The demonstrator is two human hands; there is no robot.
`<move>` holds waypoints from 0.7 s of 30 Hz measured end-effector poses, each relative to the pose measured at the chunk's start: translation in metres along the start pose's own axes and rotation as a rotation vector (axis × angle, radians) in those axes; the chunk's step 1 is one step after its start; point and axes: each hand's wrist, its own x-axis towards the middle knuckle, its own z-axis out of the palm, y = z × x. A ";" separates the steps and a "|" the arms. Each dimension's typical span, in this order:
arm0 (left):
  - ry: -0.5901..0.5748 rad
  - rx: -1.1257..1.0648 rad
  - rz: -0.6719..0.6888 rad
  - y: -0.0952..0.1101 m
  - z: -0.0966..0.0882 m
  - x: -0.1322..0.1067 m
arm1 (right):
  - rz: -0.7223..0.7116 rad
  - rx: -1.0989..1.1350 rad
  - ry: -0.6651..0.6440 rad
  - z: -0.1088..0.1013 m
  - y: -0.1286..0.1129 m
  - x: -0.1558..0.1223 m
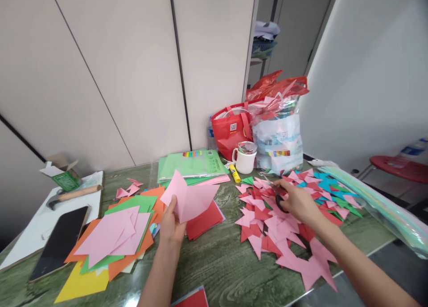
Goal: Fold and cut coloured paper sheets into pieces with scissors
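Note:
My left hand (174, 227) pinches a creased sheet of pink paper (197, 202), thumb in front, above the table. Below that sheet lies a stack of red paper squares (207, 220). My right hand (297, 202) is closed on a pair of scissors (281, 203); the dark handle shows and the blades point to the upper left, over a heap of pink and red paper cutouts (254, 218). Left of my left hand is a loose pile of pink, green, orange and yellow paper (110, 231).
A phone (60, 240) and a hammer (75, 194) lie on a white board (23, 244) at the left. At the back stand a white mug (245, 160), a glue stick (234, 173), a red bag (230, 131) and a stuffed plastic bag (277, 137). Packaged paper (197, 164) lies by the wall.

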 end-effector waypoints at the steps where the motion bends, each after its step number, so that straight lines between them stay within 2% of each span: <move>1: 0.005 -0.004 -0.003 0.000 -0.001 0.001 | -0.013 0.052 0.042 -0.007 -0.003 -0.002; 3: 0.010 -0.010 -0.006 0.000 -0.001 0.002 | -0.079 0.134 0.071 -0.019 -0.013 -0.012; 5: 0.017 -0.015 -0.006 0.000 -0.002 0.003 | -0.209 0.146 -0.002 -0.023 -0.029 -0.029; 9: 0.036 -0.018 -0.017 0.000 -0.003 0.004 | -0.486 -0.015 -0.187 -0.001 -0.057 -0.066; 12: 0.046 -0.013 -0.017 -0.001 -0.005 0.006 | -0.514 -0.189 -0.179 0.022 -0.063 -0.079; 15: 0.051 -0.005 -0.017 -0.001 -0.007 0.009 | -0.569 -0.248 -0.157 0.032 -0.062 -0.080; 18: 0.062 -0.005 -0.021 -0.001 -0.009 0.012 | -0.600 -0.195 -0.187 0.026 -0.062 -0.076; 21: 0.070 -0.005 -0.025 -0.001 -0.009 0.013 | -0.557 -0.044 -0.227 0.010 -0.062 -0.070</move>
